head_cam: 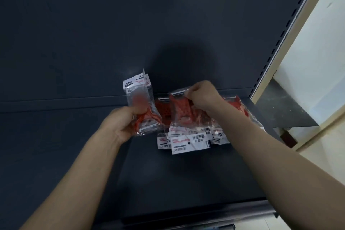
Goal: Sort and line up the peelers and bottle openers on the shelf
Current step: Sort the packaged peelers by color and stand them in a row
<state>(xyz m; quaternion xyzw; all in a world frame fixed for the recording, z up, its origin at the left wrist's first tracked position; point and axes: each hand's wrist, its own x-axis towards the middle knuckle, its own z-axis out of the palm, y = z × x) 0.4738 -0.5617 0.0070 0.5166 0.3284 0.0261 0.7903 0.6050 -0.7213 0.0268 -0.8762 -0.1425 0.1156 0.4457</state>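
Several red peelers in clear plastic bags with white label cards lie in an overlapping pile (188, 136) on the dark shelf (168, 173), labels toward me. My left hand (123, 123) grips a small bunch of bagged red peelers (140, 102) by their blade ends, label cards pointing up. My right hand (201, 97) pinches the top edge of another bagged peeler (180, 110) that stands over the pile. No bottle openers can be made out.
The shelf's dark back panel (130, 24) rises behind the pile. A slotted upright (280, 39) runs along the right side, with a cream wall (317, 33) and a lower dark shelf (280, 110) beyond it. The shelf's front lip (186, 213) is near me.
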